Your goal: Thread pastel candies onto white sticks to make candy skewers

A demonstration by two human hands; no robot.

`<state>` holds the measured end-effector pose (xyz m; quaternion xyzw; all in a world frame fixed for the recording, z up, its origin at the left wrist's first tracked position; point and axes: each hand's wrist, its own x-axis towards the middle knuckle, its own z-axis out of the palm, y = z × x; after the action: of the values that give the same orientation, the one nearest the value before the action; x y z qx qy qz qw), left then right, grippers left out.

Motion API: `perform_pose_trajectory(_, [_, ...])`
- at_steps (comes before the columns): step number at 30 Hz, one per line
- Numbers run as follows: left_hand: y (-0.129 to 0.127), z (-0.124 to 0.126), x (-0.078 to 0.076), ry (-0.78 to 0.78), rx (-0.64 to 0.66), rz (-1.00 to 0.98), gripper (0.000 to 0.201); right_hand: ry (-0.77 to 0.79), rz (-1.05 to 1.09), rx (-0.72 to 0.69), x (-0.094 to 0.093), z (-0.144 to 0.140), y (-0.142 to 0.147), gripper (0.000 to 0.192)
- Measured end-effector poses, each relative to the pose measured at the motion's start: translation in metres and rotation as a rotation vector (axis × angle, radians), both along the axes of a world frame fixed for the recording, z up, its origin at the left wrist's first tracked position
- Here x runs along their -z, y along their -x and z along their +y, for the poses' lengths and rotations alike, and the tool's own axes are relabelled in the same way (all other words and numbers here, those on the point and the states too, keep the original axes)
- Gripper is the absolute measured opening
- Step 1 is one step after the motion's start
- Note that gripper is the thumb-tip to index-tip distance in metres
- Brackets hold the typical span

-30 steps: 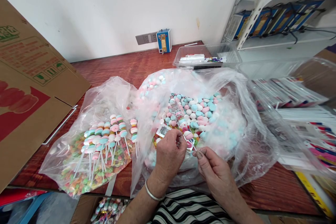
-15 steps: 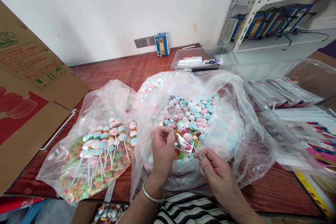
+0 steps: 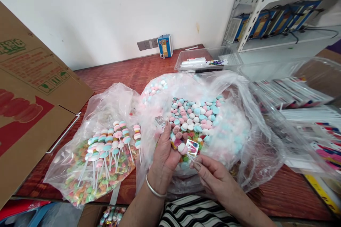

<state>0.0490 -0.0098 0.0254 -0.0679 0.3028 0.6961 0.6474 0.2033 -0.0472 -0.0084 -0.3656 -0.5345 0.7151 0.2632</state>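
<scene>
My left hand (image 3: 166, 152), with a bangle on the wrist, is closed around a marshmallow skewer (image 3: 182, 148) that lies in a clear wrapper. A printed end of the wrapper (image 3: 160, 122) sticks out past my thumb, and a shiny printed flap (image 3: 192, 147) shows at the other end. My right hand (image 3: 215, 175) pinches the white stick end, thumb against fingers. Beneath both hands is a large open plastic bag (image 3: 247, 170) of pink, white and blue marshmallows (image 3: 197, 113), with some green and orange gummies (image 3: 193, 135) near my fingers.
To the left, finished-looking marshmallow skewers (image 3: 106, 145) lie on a bag of gummies (image 3: 87, 191), beside a carton (image 3: 34, 113). Clear tubs with printed packets (image 3: 287, 90) stand right. A clear tray (image 3: 183, 64) and blue device (image 3: 165, 46) sit behind; below the edge are wrapped candies (image 3: 113, 214).
My left hand has turned and now wraps around the wrapped skewer, which has shifted slightly left and down. My right hand still pinches the stick end, a little lower and further left.
</scene>
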Motion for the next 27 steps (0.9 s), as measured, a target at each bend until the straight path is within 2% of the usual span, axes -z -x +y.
perform_pose_trajectory(3, [0.002,0.0,-0.002,0.02,0.02,-0.009,0.022,-0.381,-0.24,0.012,-0.004,0.001,-0.004,0.029])
perform_pose_trajectory(6, [-0.006,-0.002,0.001,0.028,0.033,0.043,0.025,-0.534,-0.348,0.026,-0.004,0.0,-0.003,0.029])
perform_pose_trajectory(10, [-0.027,-0.01,0.005,-0.029,0.05,0.116,0.027,-0.552,-0.344,0.078,-0.004,0.0,0.003,0.025])
perform_pose_trajectory(13, [-0.033,-0.011,0.005,-0.054,0.025,0.136,0.025,-0.554,-0.321,0.121,-0.005,0.003,0.004,0.024])
perform_pose_trajectory(20, [-0.001,0.007,0.0,-0.045,-0.067,0.113,0.012,-0.637,-0.386,0.089,-0.001,0.003,-0.003,0.026])
perform_pose_trajectory(22, [0.001,0.009,0.0,-0.03,-0.093,0.098,0.014,-0.659,-0.415,0.081,0.001,0.002,-0.003,0.028])
perform_pose_trajectory(24, [-0.005,0.007,0.001,-0.01,-0.103,0.107,0.019,-0.668,-0.427,0.083,0.002,0.002,-0.001,0.028])
perform_pose_trajectory(27, [-0.026,-0.002,0.004,-0.036,-0.038,0.156,0.025,-0.669,-0.415,0.113,0.0,0.004,0.005,0.025])
